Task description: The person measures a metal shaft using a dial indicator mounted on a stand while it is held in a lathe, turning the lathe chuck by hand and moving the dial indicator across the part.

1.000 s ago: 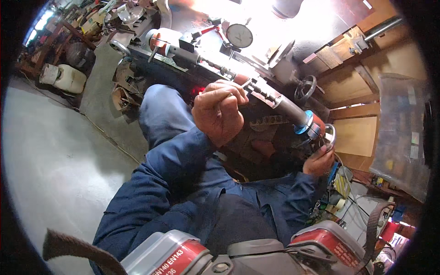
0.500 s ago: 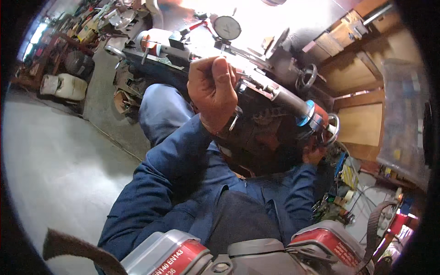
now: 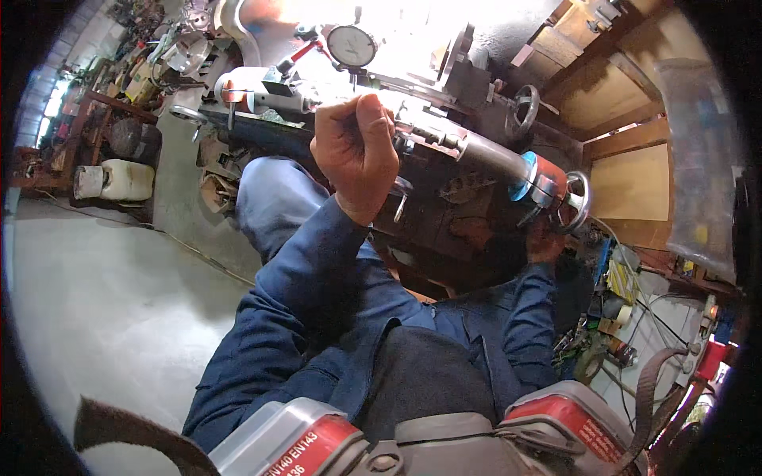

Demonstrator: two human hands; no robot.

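My left hand (image 3: 355, 159) is raised in front of a lathe-like machine (image 3: 492, 162), its fingers curled and the thumb pressed against them. Whatever they may hold is hidden. A round dial gauge (image 3: 351, 46) on a red-handled holder stands just beyond that hand. My right hand (image 3: 544, 243) is low at the machine's right end, below a metal handwheel (image 3: 575, 203) and next to the orange end block (image 3: 548, 179) with its blue ring. Shadow and the wheel hide its fingers, so I cannot make out its grip.
A second handwheel (image 3: 521, 111) sits at the machine's back right. Wooden cabinet panels (image 3: 631, 182) and a hanging clear plastic sheet (image 3: 702, 170) are at the right. A white plastic canister (image 3: 127, 180) stands on the left. Cables and clutter (image 3: 619, 333) lie at lower right.
The view has shifted slightly, so the machine and gauge appear further left. My left hand keeps its closed shape near the gauge. My right hand stays by the right-end handwheel.
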